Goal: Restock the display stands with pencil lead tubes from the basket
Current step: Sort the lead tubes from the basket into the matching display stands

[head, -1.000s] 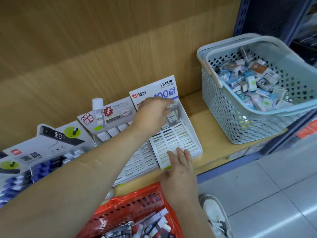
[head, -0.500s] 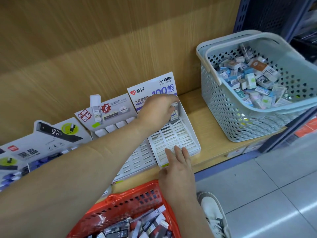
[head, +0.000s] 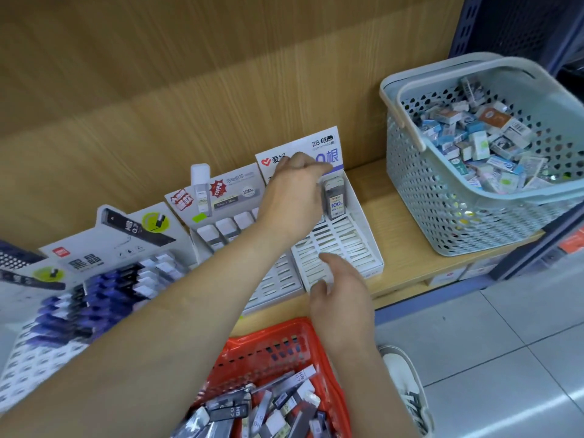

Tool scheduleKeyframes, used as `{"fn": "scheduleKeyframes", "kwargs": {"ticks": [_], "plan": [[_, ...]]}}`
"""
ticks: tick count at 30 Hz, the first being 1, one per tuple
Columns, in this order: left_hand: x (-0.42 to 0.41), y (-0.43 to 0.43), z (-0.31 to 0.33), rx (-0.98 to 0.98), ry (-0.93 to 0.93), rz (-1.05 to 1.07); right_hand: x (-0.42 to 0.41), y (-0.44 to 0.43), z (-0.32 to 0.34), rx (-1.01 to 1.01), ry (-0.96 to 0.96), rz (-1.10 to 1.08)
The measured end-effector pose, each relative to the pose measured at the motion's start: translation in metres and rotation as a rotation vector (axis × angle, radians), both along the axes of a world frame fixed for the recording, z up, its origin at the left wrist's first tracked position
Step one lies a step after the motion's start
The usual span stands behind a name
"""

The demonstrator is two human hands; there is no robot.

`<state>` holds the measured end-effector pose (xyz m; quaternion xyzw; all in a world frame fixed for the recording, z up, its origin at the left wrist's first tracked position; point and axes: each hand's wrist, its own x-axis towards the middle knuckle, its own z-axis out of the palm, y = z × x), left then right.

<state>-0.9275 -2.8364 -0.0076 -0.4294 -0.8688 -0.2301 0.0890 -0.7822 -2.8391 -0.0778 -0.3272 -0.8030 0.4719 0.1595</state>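
**One tube seated, more to fetch**

Since half a second ago your left hand point(head: 294, 197) has drawn back from the lead tube point(head: 334, 199). The tube now stands alone at the right end of the back row of the white display stand point(head: 344, 245). That hand's fingers are curled in; whether they pinch anything, I cannot tell. Your right hand point(head: 341, 289) has lifted off the stand's front edge, fingers loosely bent, holding nothing.

The placing step looks finished. Most slots are bare, so next you will likely reach into the red basket point(head: 271, 349) below the shelf. Check grades: the stand's card reads 2B, while the tubes on top read HB. Seat each upright beside the first.
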Motion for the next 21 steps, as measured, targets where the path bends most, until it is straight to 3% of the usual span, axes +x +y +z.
{"fn": "scheduleKeyframes", "kwargs": {"ticks": [5, 10, 15, 21], "plan": [[0.047, -0.102, 0.011, 0.181, -0.288, 0.155, -0.012, 0.000, 0.029, -0.163, 0.091, 0.210], [0.094, -0.228, -0.034, 0.167, -0.486, 0.398, -0.017, -0.039, 0.031, -0.170, -0.255, 0.678], [0.139, -0.325, -0.112, -0.067, -0.627, 0.579, 0.008, -0.101, -0.030, 0.100, -0.610, 0.972], [0.178, -0.386, -0.197, -0.520, -0.785, 0.513, 0.066, -0.136, -0.133, 0.327, -0.919, 1.010]]}}
